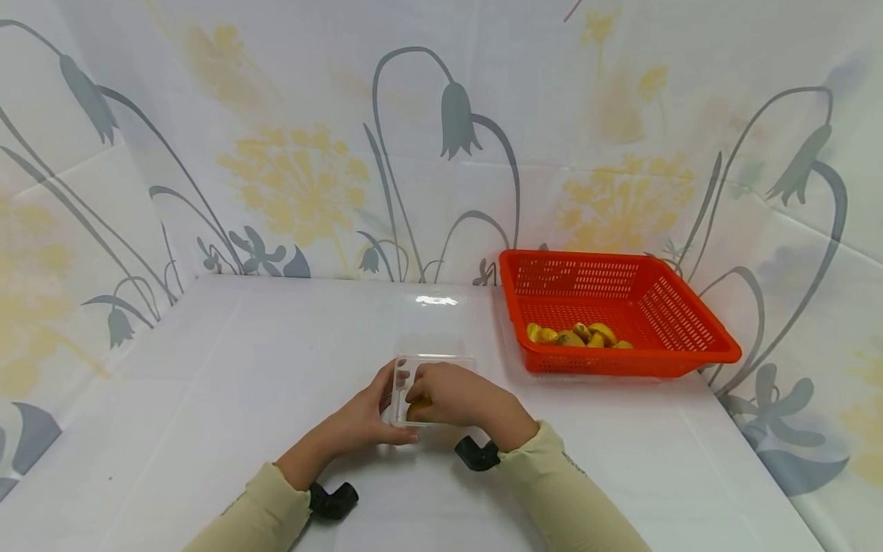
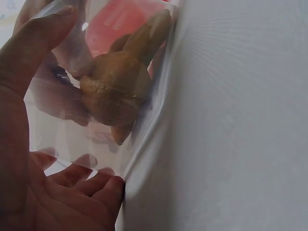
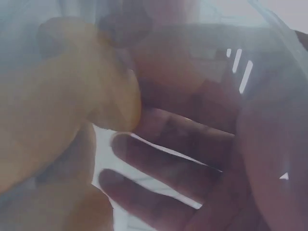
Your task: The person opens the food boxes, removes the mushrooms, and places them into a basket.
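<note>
A small clear plastic container (image 1: 441,360) lies on the white table near the front middle. My left hand (image 1: 369,418) grips its left side, thumb (image 2: 29,53) over one face and fingers (image 2: 89,185) under the other. My right hand (image 1: 451,395) reaches into the container from the right, with fingers curled round a yellow-brown piece of food (image 1: 416,409). Through the clear wall (image 2: 144,139) of the container, the left wrist view shows that piece (image 2: 115,91). The right wrist view is blurred: the piece (image 3: 62,96) fills the left, and fingers (image 3: 168,159) show behind plastic.
An orange mesh basket (image 1: 628,357) stands at the back right and holds several more yellow pieces (image 1: 576,335). A flowered cloth covers the table and hangs as walls behind and on both sides. Black camera mounts (image 1: 476,454) sit on both wrists.
</note>
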Action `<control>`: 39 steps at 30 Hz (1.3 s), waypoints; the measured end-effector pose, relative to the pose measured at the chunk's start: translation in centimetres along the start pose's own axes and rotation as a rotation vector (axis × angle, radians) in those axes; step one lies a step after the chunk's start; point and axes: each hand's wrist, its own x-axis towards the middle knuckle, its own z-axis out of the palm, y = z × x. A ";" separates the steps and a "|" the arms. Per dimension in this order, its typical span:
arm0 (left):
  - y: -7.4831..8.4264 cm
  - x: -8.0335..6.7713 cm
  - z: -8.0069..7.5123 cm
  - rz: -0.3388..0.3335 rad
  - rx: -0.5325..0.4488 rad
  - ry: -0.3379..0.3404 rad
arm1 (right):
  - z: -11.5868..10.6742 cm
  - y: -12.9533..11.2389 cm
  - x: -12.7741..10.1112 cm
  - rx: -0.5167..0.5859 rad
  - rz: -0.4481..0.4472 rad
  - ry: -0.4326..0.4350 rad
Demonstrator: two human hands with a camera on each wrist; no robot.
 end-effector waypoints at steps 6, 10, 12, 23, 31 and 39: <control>-0.1 0.0 0.2 -0.002 0.010 -0.003 | 0.1 0.3 -0.2 0.024 -0.015 0.001; -0.2 0.0 0.2 -0.006 0.012 0.000 | 0.0 0.4 -0.3 0.051 -0.004 -0.012; -0.2 0.0 0.2 -0.008 0.016 0.002 | -0.1 0.4 -0.4 0.045 -0.006 -0.016; -0.2 0.1 0.2 0.004 0.044 0.015 | -0.5 0.3 -0.6 0.021 -0.049 0.053; -0.2 0.1 0.2 -0.011 0.025 0.014 | -1.3 0.4 -1.0 0.061 0.028 0.075; -0.1 0.1 0.2 -0.013 -0.004 0.017 | -1.9 0.5 -1.6 0.086 0.031 0.135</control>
